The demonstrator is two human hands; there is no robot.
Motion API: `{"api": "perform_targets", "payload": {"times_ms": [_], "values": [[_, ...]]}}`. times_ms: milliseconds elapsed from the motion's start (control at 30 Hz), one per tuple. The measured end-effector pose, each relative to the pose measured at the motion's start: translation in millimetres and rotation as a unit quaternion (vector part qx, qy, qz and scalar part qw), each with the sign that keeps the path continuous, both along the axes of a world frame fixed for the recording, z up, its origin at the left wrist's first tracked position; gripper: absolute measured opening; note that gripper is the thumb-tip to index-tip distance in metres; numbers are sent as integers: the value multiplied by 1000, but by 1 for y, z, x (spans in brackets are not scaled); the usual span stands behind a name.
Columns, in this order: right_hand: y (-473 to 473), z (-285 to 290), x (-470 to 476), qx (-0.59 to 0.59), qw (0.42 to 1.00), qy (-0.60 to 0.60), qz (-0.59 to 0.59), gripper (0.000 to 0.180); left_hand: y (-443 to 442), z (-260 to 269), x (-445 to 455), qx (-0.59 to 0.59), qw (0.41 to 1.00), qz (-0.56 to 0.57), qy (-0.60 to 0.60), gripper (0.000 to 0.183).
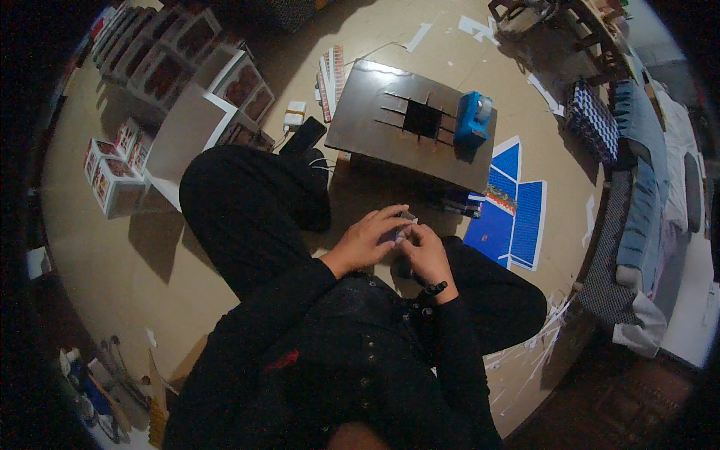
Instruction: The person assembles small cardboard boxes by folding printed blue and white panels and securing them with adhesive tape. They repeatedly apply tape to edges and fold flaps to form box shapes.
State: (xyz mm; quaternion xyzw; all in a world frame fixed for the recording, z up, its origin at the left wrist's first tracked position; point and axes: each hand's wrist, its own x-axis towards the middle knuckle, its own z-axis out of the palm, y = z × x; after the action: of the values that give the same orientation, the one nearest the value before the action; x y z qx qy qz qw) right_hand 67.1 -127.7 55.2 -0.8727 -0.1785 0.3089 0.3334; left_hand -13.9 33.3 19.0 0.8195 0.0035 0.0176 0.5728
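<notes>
Over my lap, my left hand and my right hand meet with their fingertips together. Pinched between them is a small piece, pale and purplish in part, that looks like folded paper or card. Fingers cover most of it, so its exact shape is hidden. A dark wristband circles my right wrist. Just beyond my hands stands a low dark table with a square opening and slots in its top. A blue tape dispenser sits on the table's right side.
Printed blue card lies on the floor right of the table. Near my left knee are a black phone, a white charger and printed strips. Small printed boxes and large stacked boxes stand left; paper offcuts lie right.
</notes>
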Motion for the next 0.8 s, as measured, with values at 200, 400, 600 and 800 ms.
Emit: {"api": "perform_targets", "payload": {"times_ms": [200, 400, 600, 800], "values": [[0, -1, -3, 18, 1000, -15, 4, 19, -3, -3, -1, 4, 999, 32, 3, 62], [7, -3, -22, 103, 986, -60, -115, 21, -5, 4, -1, 8, 997, 83, 0, 70], [10, -4, -11, 105, 974, -183, -79, 22, -11, 10, -3, -11, 997, 80, 13, 71], [17, -13, -13, 124, 967, -203, -87, 12, -15, 4, 2, 55, 988, 146, -14, 52]]}}
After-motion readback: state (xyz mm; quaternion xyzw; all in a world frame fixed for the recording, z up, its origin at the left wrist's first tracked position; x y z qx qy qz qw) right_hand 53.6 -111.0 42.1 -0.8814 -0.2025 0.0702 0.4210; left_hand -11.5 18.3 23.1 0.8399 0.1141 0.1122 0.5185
